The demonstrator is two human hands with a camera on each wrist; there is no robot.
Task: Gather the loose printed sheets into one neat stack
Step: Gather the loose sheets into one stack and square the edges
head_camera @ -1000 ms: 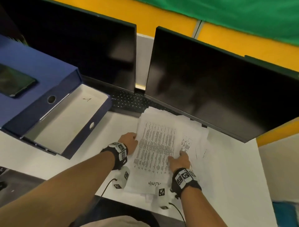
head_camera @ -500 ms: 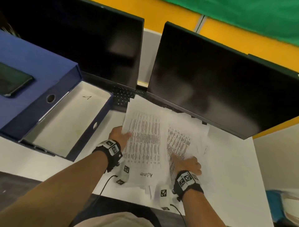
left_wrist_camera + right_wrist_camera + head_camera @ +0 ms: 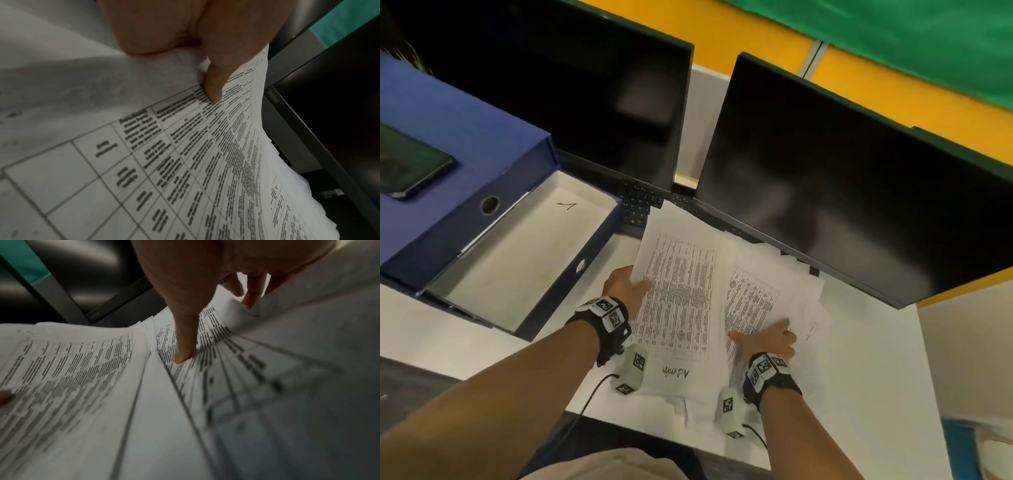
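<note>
- The left hand (image 3: 185, 27) pinches a printed sheet (image 3: 185, 162) at its edge, thumb (image 3: 213, 84) pressed onto the printed table on top
- The sheet fills most of the view, curving up toward the hand, its rows of text blurred
- More white sheets (image 3: 292, 203) lie just beyond the sheet's far edge
- A dark monitor (image 3: 333, 105) stands beside the sheet, its lower bezel close to those papers

White printed paper sheets (image 3: 722, 308), covered in dense black tables, lie fanned in a loose, uneven pile at the centre of the frame, lower middle. The top left sheet (image 3: 674, 291), handwritten "Admin" at its near end, is lifted along its left edge; the others splay rightward, their edges misaligned.
</note>
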